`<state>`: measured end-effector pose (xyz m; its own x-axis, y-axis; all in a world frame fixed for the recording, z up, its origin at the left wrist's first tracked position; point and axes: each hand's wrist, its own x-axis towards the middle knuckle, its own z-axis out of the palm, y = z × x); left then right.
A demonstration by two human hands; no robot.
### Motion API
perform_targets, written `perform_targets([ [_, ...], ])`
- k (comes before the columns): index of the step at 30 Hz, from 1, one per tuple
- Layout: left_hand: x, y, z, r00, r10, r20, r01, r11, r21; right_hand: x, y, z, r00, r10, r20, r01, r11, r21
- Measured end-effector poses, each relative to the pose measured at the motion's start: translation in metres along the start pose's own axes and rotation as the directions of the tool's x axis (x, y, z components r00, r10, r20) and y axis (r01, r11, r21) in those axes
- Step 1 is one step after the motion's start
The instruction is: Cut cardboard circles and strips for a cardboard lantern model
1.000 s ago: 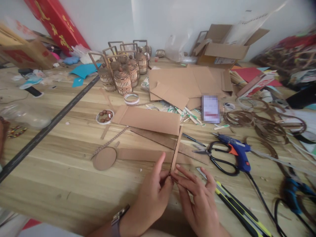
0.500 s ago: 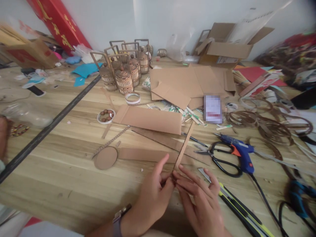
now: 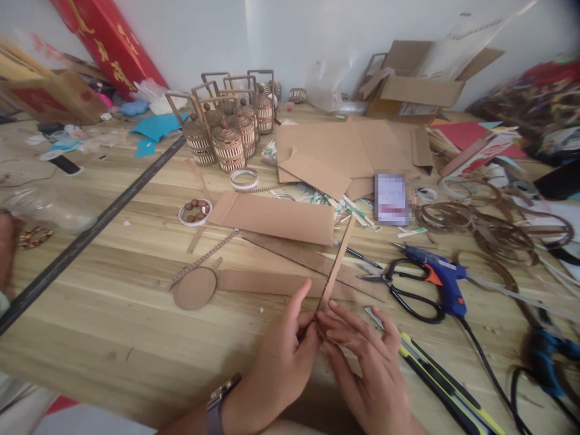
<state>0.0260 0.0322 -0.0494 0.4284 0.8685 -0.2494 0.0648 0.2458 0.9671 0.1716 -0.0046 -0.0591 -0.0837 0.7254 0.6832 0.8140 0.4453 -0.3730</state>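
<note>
Between my two hands a narrow cardboard strip (image 3: 338,263) points up and away over the table. My left hand (image 3: 287,356) pinches its near end, the index finger raised. My right hand (image 3: 367,362) closes on the same end from the other side; the fingertips hide that end. Beyond the hands lie a flat cardboard strip (image 3: 267,283), a round cardboard disc (image 3: 196,288) and a larger folded cardboard piece (image 3: 276,219). A yellow-and-black utility knife (image 3: 446,386) rests beside my right hand, its blade partly behind the fingers.
Black-handled scissors (image 3: 414,302) and a blue glue gun (image 3: 437,278) with its cord lie at the right. Small lidded woven baskets (image 3: 229,148) with tall handles stand at the back. A bowl of brown beads (image 3: 194,212) is left of centre. Another person's arm (image 3: 6,254) shows at far left.
Hardly anything differs. The strip's far end has shifted slightly up and away, while both hands keep their grip on its near end.
</note>
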Motion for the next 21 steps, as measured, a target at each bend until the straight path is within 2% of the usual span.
perform_targets([
  [8,0.0004,-0.0034,0.0012,1.000,-0.014,-0.011,0.014,1.000,-0.026,0.0051,0.0030,-0.0046,0.998,-0.046,0.033,0.046,0.999,-0.010],
  [16,-0.0009,-0.0028,0.0018,1.000,0.015,0.019,-0.014,0.997,-0.076,0.0026,0.0015,-0.0051,1.000,-0.005,-0.001,0.005,1.000,-0.002],
  [21,0.0007,-0.0020,0.0012,1.000,0.000,-0.010,-0.001,0.996,-0.086,0.0023,-0.0012,-0.0013,1.000,-0.011,0.005,0.011,1.000,0.010],
])
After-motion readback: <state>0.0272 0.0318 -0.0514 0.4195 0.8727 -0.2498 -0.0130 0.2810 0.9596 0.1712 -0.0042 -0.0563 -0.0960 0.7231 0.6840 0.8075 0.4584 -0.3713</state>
